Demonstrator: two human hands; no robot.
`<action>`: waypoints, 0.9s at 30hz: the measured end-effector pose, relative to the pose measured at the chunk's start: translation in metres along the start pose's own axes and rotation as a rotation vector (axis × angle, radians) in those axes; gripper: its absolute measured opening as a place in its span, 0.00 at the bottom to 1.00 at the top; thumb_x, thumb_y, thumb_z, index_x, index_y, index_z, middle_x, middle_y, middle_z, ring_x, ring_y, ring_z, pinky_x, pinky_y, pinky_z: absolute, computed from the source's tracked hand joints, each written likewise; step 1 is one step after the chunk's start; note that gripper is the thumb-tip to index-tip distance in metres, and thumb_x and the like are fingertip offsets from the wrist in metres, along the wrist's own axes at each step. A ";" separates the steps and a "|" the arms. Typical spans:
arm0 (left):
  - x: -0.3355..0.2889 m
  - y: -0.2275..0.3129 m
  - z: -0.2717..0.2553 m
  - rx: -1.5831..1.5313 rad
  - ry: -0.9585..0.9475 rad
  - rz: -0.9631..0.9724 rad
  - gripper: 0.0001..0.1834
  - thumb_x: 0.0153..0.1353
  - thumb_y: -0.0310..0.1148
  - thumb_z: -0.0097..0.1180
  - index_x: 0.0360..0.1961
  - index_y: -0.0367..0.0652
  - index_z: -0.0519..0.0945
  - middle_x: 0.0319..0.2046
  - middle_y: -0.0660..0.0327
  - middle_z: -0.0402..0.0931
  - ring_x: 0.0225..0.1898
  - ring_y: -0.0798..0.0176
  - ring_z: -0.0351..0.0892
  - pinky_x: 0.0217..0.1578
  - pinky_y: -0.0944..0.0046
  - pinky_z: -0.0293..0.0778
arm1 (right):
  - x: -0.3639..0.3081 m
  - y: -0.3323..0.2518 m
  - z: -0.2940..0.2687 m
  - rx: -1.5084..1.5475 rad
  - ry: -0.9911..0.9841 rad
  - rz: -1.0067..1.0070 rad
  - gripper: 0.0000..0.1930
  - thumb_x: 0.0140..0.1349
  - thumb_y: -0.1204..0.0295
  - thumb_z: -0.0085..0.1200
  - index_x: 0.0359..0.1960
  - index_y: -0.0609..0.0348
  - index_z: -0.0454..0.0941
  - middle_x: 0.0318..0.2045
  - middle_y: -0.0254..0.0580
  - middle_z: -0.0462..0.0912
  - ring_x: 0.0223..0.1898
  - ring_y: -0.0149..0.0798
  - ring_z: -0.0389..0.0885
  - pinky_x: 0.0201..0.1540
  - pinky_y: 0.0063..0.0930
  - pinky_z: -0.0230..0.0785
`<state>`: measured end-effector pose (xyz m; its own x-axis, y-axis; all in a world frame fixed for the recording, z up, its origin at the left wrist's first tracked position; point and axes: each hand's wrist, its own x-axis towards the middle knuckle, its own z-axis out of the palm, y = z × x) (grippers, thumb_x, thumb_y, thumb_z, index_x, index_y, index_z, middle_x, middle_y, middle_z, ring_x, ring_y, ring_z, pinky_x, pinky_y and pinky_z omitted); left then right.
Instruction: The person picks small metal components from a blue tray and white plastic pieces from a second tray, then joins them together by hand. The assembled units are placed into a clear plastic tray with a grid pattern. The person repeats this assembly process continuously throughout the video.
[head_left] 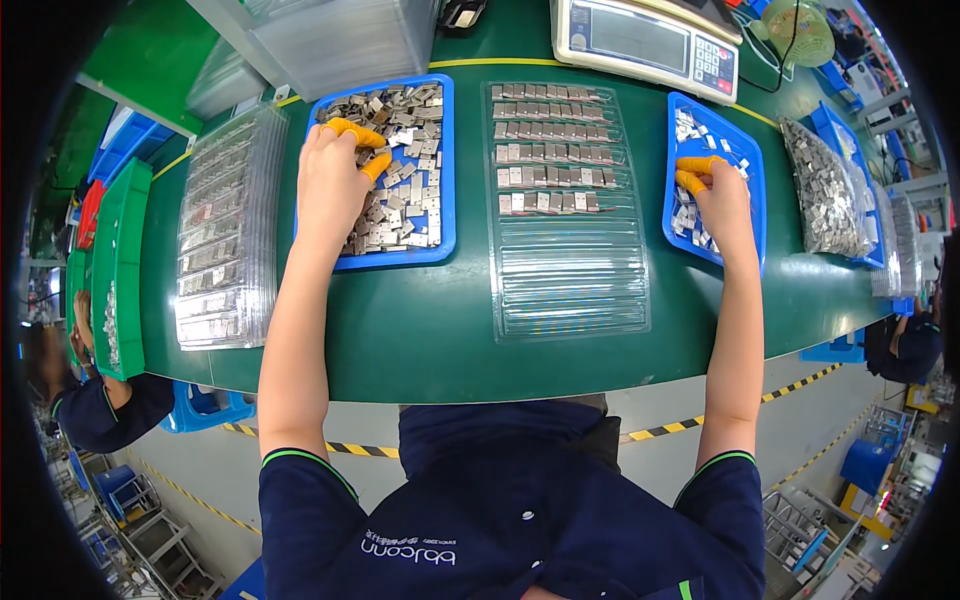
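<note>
My left hand (335, 175), with yellow finger cots on thumb and finger, reaches into a blue tray (447, 200) heaped with small flat metal pieces (395, 215). Its fingertips come together in a pinch over the pile; whatever is between them is too small to tell. Over on the right, my right hand (722, 195) pinches inside a second blue tray (757, 215) of small white pieces (690, 215). Yellow cots cover its fingertips too, and I cannot make out what they grip. Between the hands lies a clear ribbed plastic tray (570, 290), its far rows filled with metal parts (555, 177).
A stack of filled clear trays (225, 240) stands left, beside a green bin (120, 270). Behind are clear plastic boxes (340, 40) and a white scale (640, 45). A bag of metal pieces (825, 190) lies far right. Other people work at both sides.
</note>
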<state>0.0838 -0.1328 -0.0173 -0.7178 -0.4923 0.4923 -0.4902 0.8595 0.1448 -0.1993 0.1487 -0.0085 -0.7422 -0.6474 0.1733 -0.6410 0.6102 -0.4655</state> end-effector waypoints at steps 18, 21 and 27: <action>-0.006 0.053 -0.027 -1.498 -0.557 -0.481 0.13 0.57 0.27 0.56 0.43 0.33 0.77 0.35 0.49 0.79 0.29 0.62 0.82 0.22 0.76 0.73 | -0.021 -0.087 0.005 1.047 -0.162 -0.028 0.09 0.56 0.78 0.55 0.39 0.70 0.76 0.31 0.45 0.81 0.31 0.34 0.82 0.38 0.20 0.72; -0.006 0.069 -0.033 -1.503 -0.566 -0.480 0.12 0.51 0.22 0.61 0.38 0.32 0.79 0.33 0.51 0.80 0.32 0.62 0.82 0.30 0.73 0.77 | -0.027 -0.090 0.019 1.150 -0.230 0.027 0.10 0.54 0.78 0.57 0.38 0.68 0.77 0.33 0.43 0.82 0.33 0.33 0.81 0.40 0.20 0.72; -0.016 0.080 -0.022 -1.322 -0.422 -0.437 0.12 0.48 0.21 0.63 0.36 0.33 0.79 0.33 0.54 0.80 0.34 0.66 0.81 0.38 0.72 0.76 | -0.034 -0.086 0.026 0.941 -0.237 -0.121 0.10 0.52 0.76 0.60 0.36 0.64 0.79 0.38 0.41 0.81 0.41 0.32 0.78 0.48 0.24 0.69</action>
<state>0.0676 -0.0531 0.0055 -0.8369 -0.5452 -0.0476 -0.0667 0.0154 0.9977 -0.1141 0.1069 0.0031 -0.5572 -0.8193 0.1349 -0.2164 -0.0136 -0.9762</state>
